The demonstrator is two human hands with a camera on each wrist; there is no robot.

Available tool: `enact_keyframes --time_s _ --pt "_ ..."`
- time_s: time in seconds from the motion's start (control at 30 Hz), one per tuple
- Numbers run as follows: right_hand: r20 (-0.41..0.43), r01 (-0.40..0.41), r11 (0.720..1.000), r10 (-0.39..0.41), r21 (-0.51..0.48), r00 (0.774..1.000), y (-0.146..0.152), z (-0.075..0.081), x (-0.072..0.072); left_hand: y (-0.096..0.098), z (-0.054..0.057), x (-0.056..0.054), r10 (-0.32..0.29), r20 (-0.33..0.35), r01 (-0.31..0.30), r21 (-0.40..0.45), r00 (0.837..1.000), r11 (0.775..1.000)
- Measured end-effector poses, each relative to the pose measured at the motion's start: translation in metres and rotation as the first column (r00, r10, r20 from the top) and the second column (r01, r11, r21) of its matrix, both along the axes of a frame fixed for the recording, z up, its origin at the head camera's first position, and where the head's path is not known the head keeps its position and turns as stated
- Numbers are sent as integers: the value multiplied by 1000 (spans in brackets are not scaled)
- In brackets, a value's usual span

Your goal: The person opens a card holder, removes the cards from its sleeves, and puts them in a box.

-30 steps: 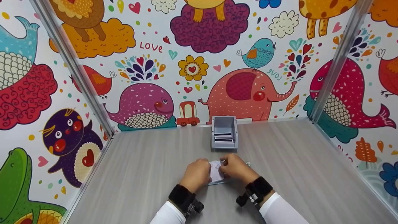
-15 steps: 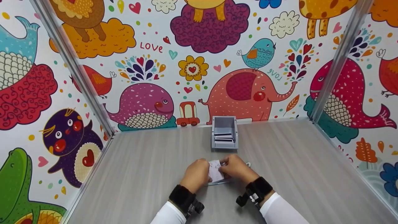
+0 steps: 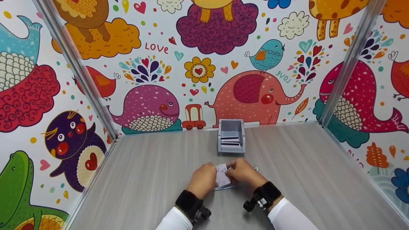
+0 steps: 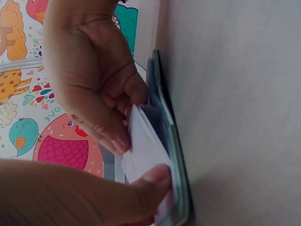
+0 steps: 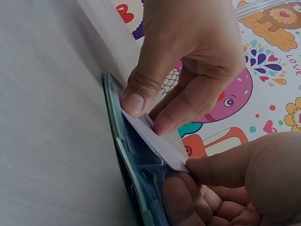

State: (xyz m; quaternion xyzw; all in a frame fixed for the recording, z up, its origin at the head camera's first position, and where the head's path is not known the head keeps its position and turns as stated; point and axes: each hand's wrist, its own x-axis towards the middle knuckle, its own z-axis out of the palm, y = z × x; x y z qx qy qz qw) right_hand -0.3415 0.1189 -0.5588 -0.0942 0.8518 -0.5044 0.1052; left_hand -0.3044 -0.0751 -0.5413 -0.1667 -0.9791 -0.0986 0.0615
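Note:
My left hand (image 3: 202,180) and right hand (image 3: 243,172) meet over a small booklet (image 4: 181,188) with clear plastic sleeves and greenish edges, lying on the table. Between them is a pale card (image 3: 222,175) with faint pinkish print. In the left wrist view the left thumb lies on the card's face (image 4: 146,146). From the other side, in the right wrist view, the right thumb and fingers pinch the card's corner (image 5: 171,160) beside a clear sleeve (image 5: 138,148). The card stands tilted against the sleeve; how far it sits inside cannot be told. Hands cover much of the booklet.
Behind the hands, against the wall, stands a grey bin (image 3: 231,148) with several flat dark-edged pieces in it. A small white ring (image 3: 256,169) shows past the right hand. Metal posts (image 3: 86,86) and printed walls edge the grey wood-grain table (image 3: 153,166).
Both hands stay nearly in place. The card between them shifts and tilts only slightly; the head view itself moves a little.

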Motion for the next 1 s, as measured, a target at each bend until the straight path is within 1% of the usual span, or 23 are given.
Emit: enact_keyframes --time_s 0.2,0.27,0.33,0.47,0.53,0.67,0.77,0.9,1.0 --pt "36 61 998 -60 -21 998 2 9 1 0 1 3 -6 -25 6 -9 1000 1000" --pt "42 67 998 -66 -20 997 3 11 1 0 2 3 -11 -31 11 1 999 1000" --pt "45 56 998 -56 -6 997 2 10 1 -1 2 3 -7 -13 7 31 1000 999" --pt "28 14 1000 -14 18 999 1 7 1 -2 1 0 18 36 -21 106 999 994" --pt "19 15 1000 -15 26 1000 1 6 0 -2 0 -2 32 47 -38 121 998 992" --pt "-5 75 996 -75 40 997 2 8 -1 -2 -1 -4 45 39 -49 114 998 992" --pt "-20 130 990 -129 55 991 5 12 -3 -2 -1 -5 55 54 -61 118 997 991" --pt "-51 173 981 -169 92 984 11 17 -7 -2 0 -5 68 66 -76 125 996 989" --pt "-92 201 973 -191 114 977 17 20 -11 -2 -1 -5 67 52 -73 126 996 989"
